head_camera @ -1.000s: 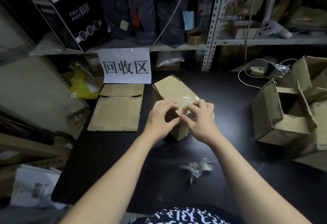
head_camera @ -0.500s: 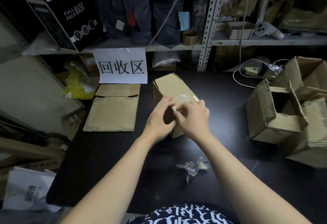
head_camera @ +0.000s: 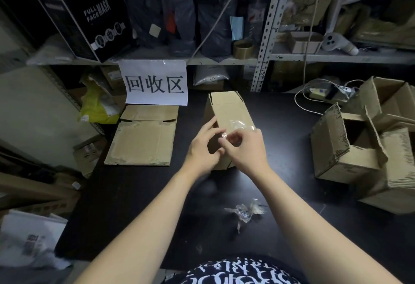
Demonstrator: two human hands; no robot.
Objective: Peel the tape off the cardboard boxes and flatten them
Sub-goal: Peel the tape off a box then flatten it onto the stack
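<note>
While a wad [head_camera: 245, 213] of stripped film lies nearest on the table [head_camera: 134, 205], both hands meet just beyond it; the right hand [head_camera: 248, 150] pinches the clear tape [head_camera: 238, 124] with curled fingers; the left hand [head_camera: 201, 149] lays rather straight fingers against the left wall of the box [head_camera: 229, 108], gripping nothing; the box lies directly ahead of the hands, its long axis pointing away, so I judge the pull should run along it, toward the body; farther left rests a flat box [head_camera: 141, 142], farther right unflattened boxes [head_camera: 350, 151].
</note>
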